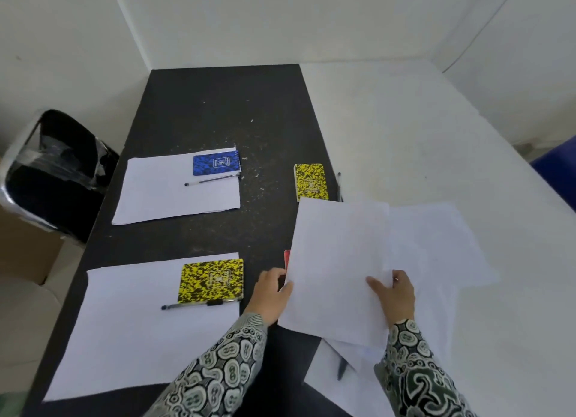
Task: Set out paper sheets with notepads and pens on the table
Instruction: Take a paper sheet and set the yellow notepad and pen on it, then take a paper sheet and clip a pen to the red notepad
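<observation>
On the black table, a far-left paper sheet carries a blue notepad and a pen. A near-left sheet carries a yellow notepad and a pen. A second yellow notepad lies bare at the right, a pen beside it. My left hand and right hand both hold a white sheet lifted over more loose sheets. A red notepad edge peeks out beneath it. Another pen lies under the papers.
A black chair with a chrome frame stands left of the table. A cardboard box sits below it. White walls close the far end. A blue object shows at the right edge.
</observation>
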Demonstrator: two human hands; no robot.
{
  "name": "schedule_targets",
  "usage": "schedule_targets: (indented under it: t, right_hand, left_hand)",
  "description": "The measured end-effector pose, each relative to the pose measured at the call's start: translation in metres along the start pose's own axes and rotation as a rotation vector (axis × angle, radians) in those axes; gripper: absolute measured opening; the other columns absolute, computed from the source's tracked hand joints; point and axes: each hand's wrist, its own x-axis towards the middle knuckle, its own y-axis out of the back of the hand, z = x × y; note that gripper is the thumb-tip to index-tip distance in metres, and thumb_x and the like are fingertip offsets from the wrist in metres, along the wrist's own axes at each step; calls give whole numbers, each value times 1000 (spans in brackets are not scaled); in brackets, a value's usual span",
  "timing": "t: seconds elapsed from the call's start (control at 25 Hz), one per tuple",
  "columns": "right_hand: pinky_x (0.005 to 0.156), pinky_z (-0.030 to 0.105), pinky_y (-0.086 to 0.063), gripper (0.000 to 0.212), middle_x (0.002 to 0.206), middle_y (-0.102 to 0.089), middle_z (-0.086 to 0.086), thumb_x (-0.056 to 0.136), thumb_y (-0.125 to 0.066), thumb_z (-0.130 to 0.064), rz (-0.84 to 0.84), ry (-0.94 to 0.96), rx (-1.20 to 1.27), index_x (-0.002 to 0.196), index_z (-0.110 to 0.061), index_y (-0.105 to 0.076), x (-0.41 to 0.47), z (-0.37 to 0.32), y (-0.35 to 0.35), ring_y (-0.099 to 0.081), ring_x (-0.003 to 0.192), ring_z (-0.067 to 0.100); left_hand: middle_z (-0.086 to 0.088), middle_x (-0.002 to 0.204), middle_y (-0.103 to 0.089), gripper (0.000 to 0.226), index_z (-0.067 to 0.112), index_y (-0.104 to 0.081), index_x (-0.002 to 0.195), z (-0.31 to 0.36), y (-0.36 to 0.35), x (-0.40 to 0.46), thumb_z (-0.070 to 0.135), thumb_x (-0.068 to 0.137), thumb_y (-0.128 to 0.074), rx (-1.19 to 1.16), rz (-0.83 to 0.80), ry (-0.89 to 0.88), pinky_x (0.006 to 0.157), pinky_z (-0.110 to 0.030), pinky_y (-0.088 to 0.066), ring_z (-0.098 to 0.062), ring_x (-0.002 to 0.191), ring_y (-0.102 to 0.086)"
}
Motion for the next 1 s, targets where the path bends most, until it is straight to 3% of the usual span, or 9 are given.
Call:
schedule_targets:
  t: [0.16,0.28,0.36,0.44,0.56,0.68,0.76,0.88,1.0]
  right_hand:
    - [75,40,-43,39,90,-57,22,82,-64,-26,70,-36,61,95,10,-53,17,22,40,-57,92,42]
    - [85,54,-50,26,99,-63,28,83,-62,-29,63,-74,124,79,-4,-57,23,43,55,-61,85,41]
    - [85,53,-52,11,100,-63,25,84,-62,-23,9,-64,230,79,-14,-57,21,44,57,-62,86,37]
    - [85,46,-51,4,100,-61,15,88,-56,-22,-87,-56,335,90,-18,-56,15,36,54,-61,86,31]
    - [85,44,-49,18,94,-62,13,94,-45,-21,-138,-11,357,95,-5,-55,22,30,53,-60,88,31]
    - [99,49,-43,24,117,-59,15,93,-46,-11,-121,130,185,115,-3,-52,41,35,61,-54,112,36]
    - [103,49,-41,39,131,-51,7,92,-45,-4,-184,213,197,128,-18,-42,47,28,74,-50,122,30]
    - [93,42,-52,64,129,-55,10,91,-40,7,-318,362,326,119,-50,-37,50,5,96,-58,114,26]
    - [90,34,-53,74,130,-55,11,88,-39,13,-353,509,402,126,-49,-29,56,-19,115,-61,111,20]
  left_hand:
    - [-10,142,-37,45,12,-36,136,20,-9,6,22,93,-46,63,119,-40,111,-36,-27,-25,134,-30]
    - [-7,154,-22,56,10,-24,144,38,-24,22,25,94,-44,181,119,-80,117,-35,-16,-25,143,-14]
    - [-7,157,-15,59,12,-21,145,50,-37,32,31,94,-42,316,93,-72,117,-37,-13,-26,145,-9]
    - [-10,152,-23,57,13,-28,141,61,-48,38,39,92,-43,441,143,-9,112,-41,-24,-29,140,-18]
    - [-9,138,-38,54,16,-39,132,77,-57,42,49,89,-41,519,236,87,103,-41,-31,-28,128,-32]
    - [-8,130,-44,46,16,-47,120,82,-60,48,48,87,-48,338,217,116,102,-39,-31,-27,123,-36]
    - [-5,128,-49,48,17,-48,120,84,-56,50,47,83,-55,140,179,101,105,-40,-32,-26,123,-39]
    - [-3,130,-54,57,16,-43,127,100,-44,46,40,81,-64,-398,108,23,96,-35,-47,-19,115,-53]
    - [-3,117,-65,28,14,-54,118,131,-28,35,21,90,-55,-602,184,-163,75,-15,-52,-14,100,-62]
